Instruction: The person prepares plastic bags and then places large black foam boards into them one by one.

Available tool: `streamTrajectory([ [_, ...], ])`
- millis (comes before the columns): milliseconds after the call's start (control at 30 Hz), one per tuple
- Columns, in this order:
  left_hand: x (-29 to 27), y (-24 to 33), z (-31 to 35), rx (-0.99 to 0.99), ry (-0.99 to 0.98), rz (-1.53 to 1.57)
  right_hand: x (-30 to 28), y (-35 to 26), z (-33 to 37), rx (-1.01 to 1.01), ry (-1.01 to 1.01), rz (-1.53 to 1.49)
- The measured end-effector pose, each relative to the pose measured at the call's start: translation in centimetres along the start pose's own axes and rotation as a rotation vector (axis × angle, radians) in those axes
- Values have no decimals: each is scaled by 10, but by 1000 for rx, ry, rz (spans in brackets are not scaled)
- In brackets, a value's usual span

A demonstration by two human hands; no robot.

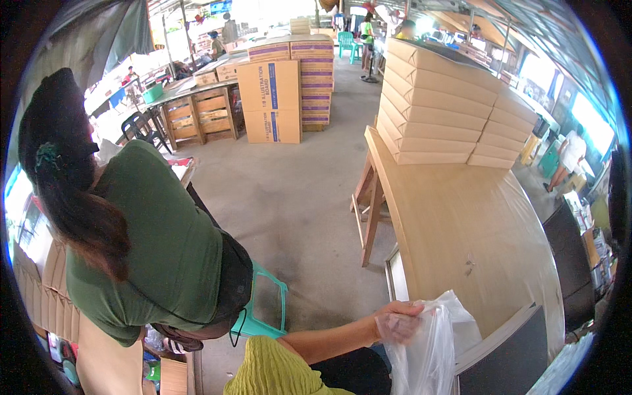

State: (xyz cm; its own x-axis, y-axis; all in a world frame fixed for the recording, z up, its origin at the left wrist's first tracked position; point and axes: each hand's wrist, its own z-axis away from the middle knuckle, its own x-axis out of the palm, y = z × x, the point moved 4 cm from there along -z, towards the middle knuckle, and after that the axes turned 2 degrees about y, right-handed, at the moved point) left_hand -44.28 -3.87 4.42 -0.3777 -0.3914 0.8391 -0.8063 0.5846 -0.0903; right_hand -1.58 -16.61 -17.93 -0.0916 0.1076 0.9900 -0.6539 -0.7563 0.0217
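Note:
My left hand point(399, 321) reaches across from the lower middle, its forearm coming out of a yellow-green sleeve point(280, 368). Its fingers are closed on the top of a clear plastic bag point(431, 345), which hangs in loose folds over the table's near edge. Part of the hand shows through the thin film. Right beside the bag lies a dark grey board point(507, 359) with a pale edge. Of my right hand nothing shows.
The tan-covered table point(461, 224) carries a tall stack of brown paper-wrapped packs point(434, 105). At left a person in a green shirt point(151, 243) sits on a teal plastic stool point(266, 299). Farther off stand cardboard boxes point(270, 102) and a wooden crate point(197, 118).

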Motion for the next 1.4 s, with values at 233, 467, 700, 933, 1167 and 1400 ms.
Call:
streamTrajectory([
  [233,-52,-13,35,-297,74,-243,27,2,-38,-82,43,33],
  [467,-109,-62,72,-506,520,-826,46,3,-50,-160,38,65],
  [700,-9,-53,25,-8,99,-32,62,5,-48,-276,15,105],
  [933,-17,-40,40,-75,927,-886,102,-48,-22,-603,-212,235],
  [1167,-98,40,164,375,610,-893,257,10,-72,-635,-296,860],
  [1400,-35,-38,84,-214,105,-662,210,45,54,-911,442,642],
])
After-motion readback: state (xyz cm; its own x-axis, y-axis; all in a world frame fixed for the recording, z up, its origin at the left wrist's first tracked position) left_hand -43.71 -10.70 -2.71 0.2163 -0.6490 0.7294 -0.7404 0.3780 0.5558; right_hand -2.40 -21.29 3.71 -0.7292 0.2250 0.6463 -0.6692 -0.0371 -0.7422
